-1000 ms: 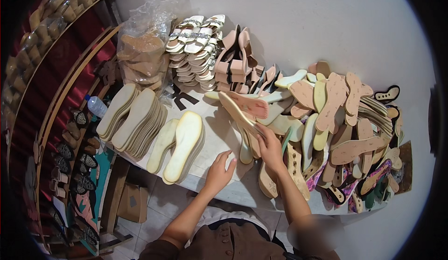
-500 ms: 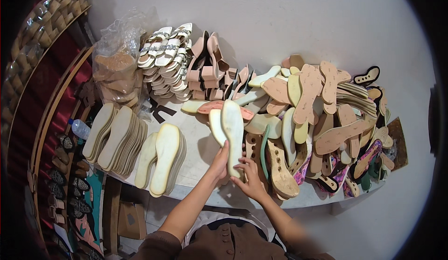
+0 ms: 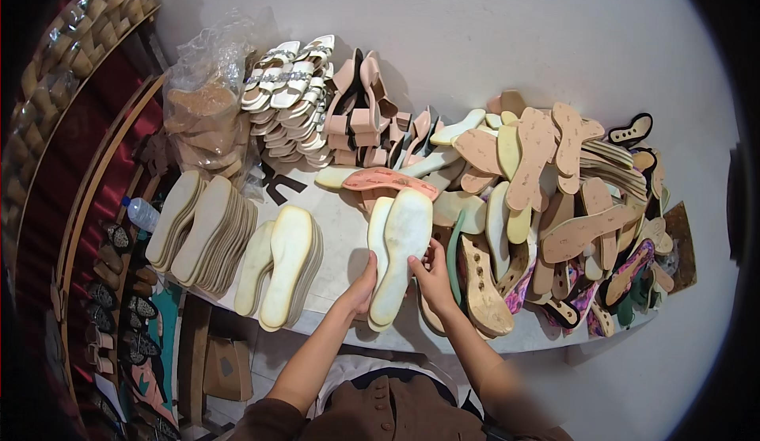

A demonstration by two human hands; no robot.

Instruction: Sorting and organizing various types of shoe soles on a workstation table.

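In front of me two cream shoe insoles [image 3: 400, 251] are held upright, a wider one overlapping a narrower one behind its left side. My left hand [image 3: 361, 284] grips their left edge, with its thumb up along the side and the other fingers mostly hidden behind. On the opposite edge, my right hand [image 3: 432, 271] pinches the wider insole, its thumb against the front face. To the left lean two stacks of similar yellowish insoles [image 3: 286, 263]. Just beyond the held pair lies a pink-red insole [image 3: 388, 180].
Taller insole stacks [image 3: 210, 231] stand farther left by a water bottle [image 3: 142, 214]. White sandals [image 3: 291, 93], pink heeled sandals [image 3: 360, 108] and a plastic bag of soles [image 3: 206, 116] line the wall. A loose heap of tan insoles and wooden soles [image 3: 484, 287] covers the table's right side.
The insole pair has shifted right and lower, and its wider piece has turned more face-on. My right hand has moved up from the lower end to the right edge.
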